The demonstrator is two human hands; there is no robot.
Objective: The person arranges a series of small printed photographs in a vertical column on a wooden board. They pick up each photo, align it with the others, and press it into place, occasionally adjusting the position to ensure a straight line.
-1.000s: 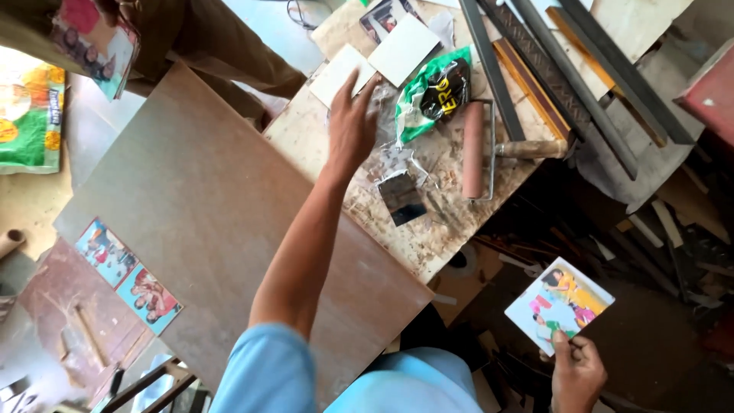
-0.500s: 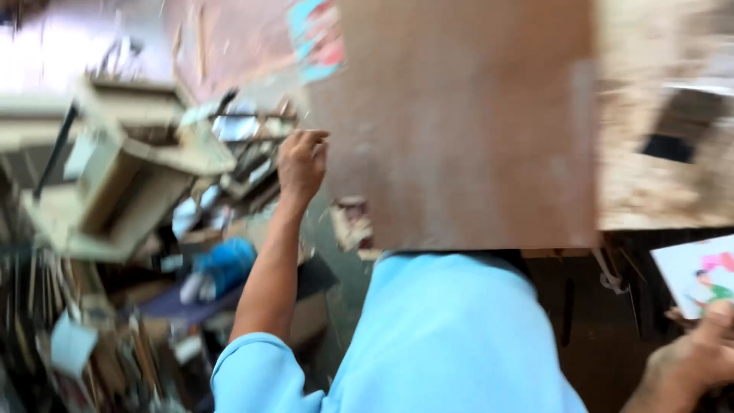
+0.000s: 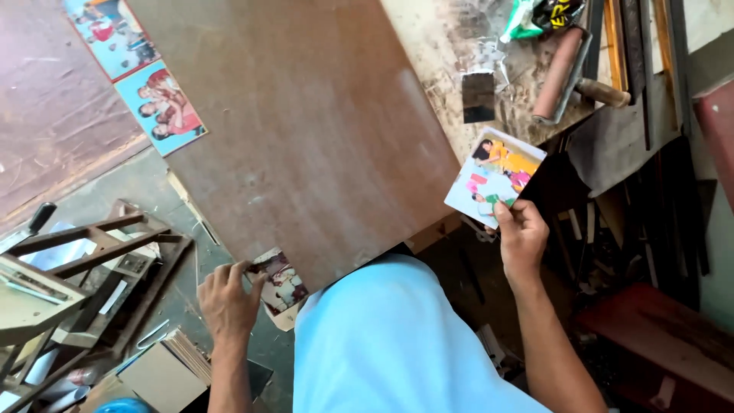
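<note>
Head view: right hand [image 3: 521, 239] grips a photo [image 3: 495, 177] above itself, tilted up-right; left hand [image 3: 226, 297] pinches a darker photo [image 3: 280, 281] just to its right, under the board [image 3: 306, 130].

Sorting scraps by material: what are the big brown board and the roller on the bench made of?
The big brown board looks like hardboard or laminated wood: flat, matte, faintly streaked. The roller seems to be pinkish rubber or foam with a wooden handle; uncertain.
</note>
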